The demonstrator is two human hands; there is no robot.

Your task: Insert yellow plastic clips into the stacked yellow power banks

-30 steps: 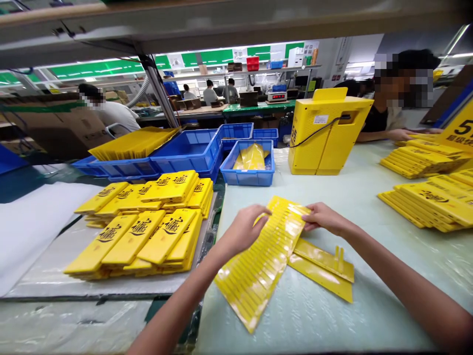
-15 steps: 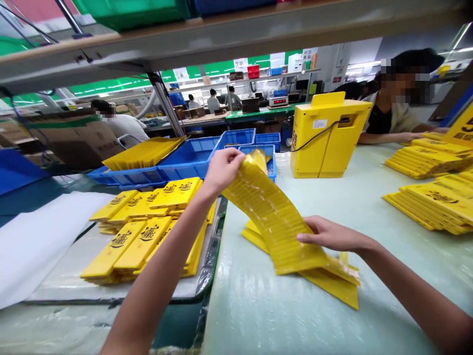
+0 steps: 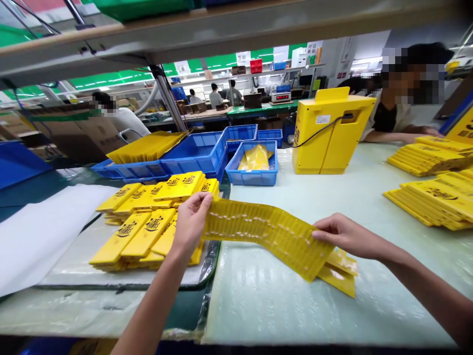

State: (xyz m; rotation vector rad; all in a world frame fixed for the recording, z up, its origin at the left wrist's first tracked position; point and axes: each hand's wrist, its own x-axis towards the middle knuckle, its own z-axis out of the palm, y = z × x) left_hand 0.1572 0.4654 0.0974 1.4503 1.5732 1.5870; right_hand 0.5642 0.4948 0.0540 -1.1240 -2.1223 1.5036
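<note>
A long, bendy yellow ribbed strip (image 3: pixel 266 227) stretches between my two hands over the pale tabletop. My left hand (image 3: pixel 194 217) pinches its left end, close to the stacked yellow printed panels (image 3: pixel 153 227). Toward the right end, my right hand (image 3: pixel 338 234) grips the upper edge between thumb and fingers. Beneath that end lie more flat yellow pieces (image 3: pixel 338 278) on the table, partly hidden by the strip.
Behind the strip stand a blue bin (image 3: pixel 253 177) holding yellow pieces and a yellow box-shaped unit (image 3: pixel 328 133) with a black cable. More yellow panels (image 3: pixel 436 197) are stacked at right, near a co-worker (image 3: pixel 391 113). A shelf beam (image 3: pixel 236 42) crosses overhead.
My left hand has moved down and left, drawing the strip from a steep slant to nearly level. My right hand has shifted slightly right, still on the strip. The blue bin is now uncovered.
</note>
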